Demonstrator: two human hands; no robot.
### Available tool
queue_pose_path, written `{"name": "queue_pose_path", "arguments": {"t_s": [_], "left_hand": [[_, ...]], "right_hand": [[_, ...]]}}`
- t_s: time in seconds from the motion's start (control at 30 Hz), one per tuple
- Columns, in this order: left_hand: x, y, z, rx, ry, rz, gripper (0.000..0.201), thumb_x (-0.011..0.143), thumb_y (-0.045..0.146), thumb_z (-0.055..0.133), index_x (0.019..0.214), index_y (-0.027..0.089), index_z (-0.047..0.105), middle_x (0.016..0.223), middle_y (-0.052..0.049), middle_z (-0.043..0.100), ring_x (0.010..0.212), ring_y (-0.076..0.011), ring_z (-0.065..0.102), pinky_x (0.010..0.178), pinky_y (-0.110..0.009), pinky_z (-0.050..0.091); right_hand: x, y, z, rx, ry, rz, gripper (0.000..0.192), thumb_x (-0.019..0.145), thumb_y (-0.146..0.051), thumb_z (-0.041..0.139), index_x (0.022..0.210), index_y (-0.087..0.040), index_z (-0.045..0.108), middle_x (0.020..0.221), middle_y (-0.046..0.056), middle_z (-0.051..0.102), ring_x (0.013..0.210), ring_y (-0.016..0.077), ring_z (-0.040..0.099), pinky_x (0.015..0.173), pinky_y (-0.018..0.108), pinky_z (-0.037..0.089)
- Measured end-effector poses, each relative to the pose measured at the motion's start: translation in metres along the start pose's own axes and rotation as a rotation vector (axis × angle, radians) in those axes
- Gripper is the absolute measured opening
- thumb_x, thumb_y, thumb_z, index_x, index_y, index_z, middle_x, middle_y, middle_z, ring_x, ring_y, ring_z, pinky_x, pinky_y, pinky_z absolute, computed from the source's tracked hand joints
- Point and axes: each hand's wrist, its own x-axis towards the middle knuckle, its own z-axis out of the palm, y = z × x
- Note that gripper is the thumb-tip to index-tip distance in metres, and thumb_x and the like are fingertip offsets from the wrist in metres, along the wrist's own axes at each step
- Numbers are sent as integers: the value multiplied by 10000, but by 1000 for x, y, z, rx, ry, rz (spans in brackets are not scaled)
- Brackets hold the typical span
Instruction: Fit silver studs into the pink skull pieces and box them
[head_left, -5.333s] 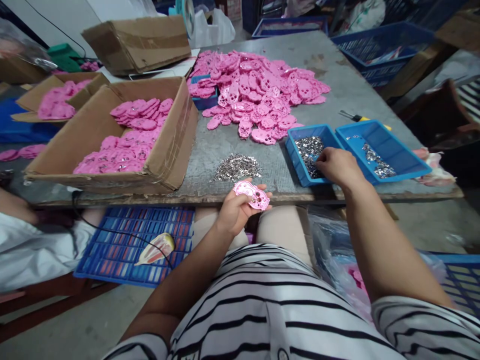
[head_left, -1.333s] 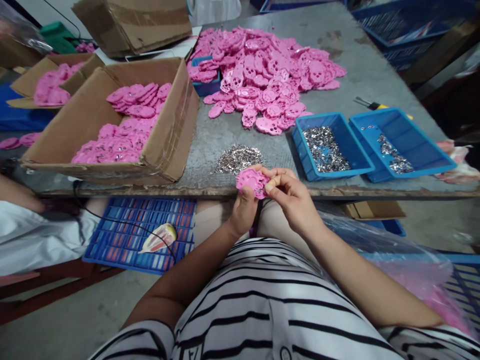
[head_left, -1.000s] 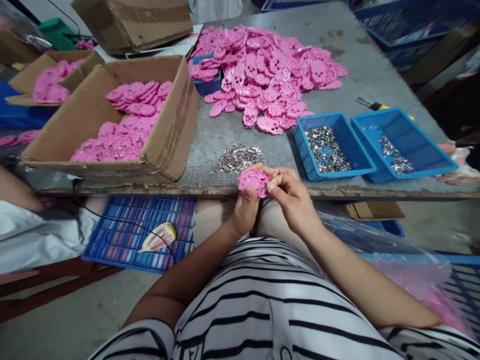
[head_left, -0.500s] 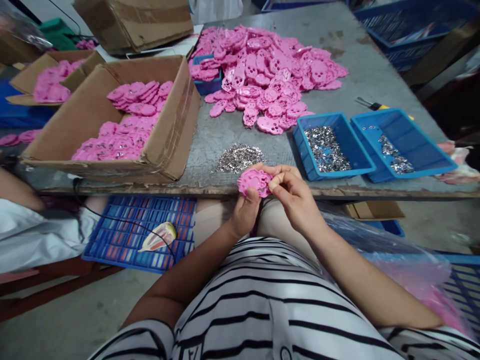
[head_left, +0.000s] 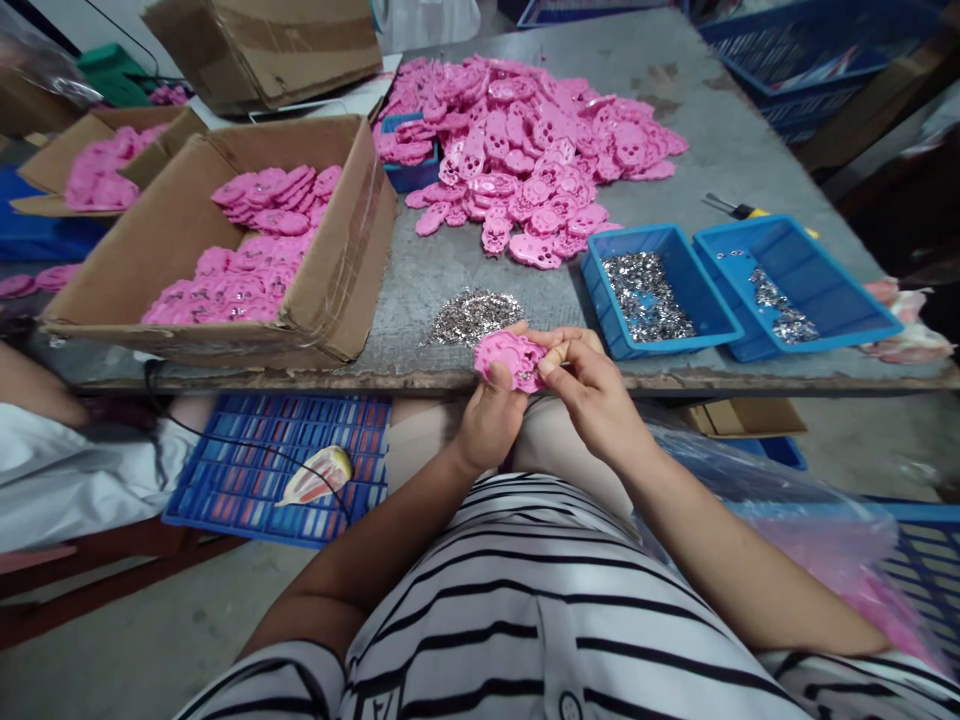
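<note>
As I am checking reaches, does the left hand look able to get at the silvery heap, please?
Probably yes: the heap lies uncovered just beyond the left hand, though its grip is taken up by the pink piece.

The piece (head_left: 499, 352) gripped in the left hand (head_left: 491, 425) is pink; the parts heap (head_left: 476, 317) just beyond the grip is silver, the trays (head_left: 679, 347) right of it blue, the carton (head_left: 360, 250) left of it brown, the shirt (head_left: 480, 590) below it white with black stripes.

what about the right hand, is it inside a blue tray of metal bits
No, the right hand is pinched at the edge of the pink piece in the left hand, outside the blue trays.
</note>
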Motion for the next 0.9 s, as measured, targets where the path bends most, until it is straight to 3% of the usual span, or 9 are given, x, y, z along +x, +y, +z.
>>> {"name": "queue_pose_path", "arguments": {"t_s": [0.2,0.4,0.67,0.9], "left_hand": [[2,6,8,-43,35,-75,451,909,556,503,1197,217,581,1223,-57,649,1355,-224,469,1185,-401,319],[1,1,10,-17,91,-82,358,904,437,526,1196,235,572,1269,-68,624,1382,-227,433,1179,-424,326],[1,-2,10,-72,103,-53,543,665,236,627,1205,240,582,1244,-76,655,1296,-290,509,1128,-442,390],[-1,-11,6,-4,78,37,597,691,192,609,1283,230,537,1308,-61,616,1302,-239,515,1173,-404,320]], "right_hand": [[1,-1,-3,-90,4,-37,182,853,-317,575,691,-245,534,1047,66,613,1076,233,543,1004,446,411],[-1,4,1,-137,33,-64,184,864,-301,551,694,-251,503,1043,69,603,1071,235,541,979,445,433],[-4,1,10,-135,93,-109,159,871,-262,506,718,-268,463,1046,73,641,1061,247,522,976,467,424],[-4,5,10,-141,106,-94,147,876,-279,507,737,-262,461,1017,73,555,1144,251,479,1018,476,400]]}}
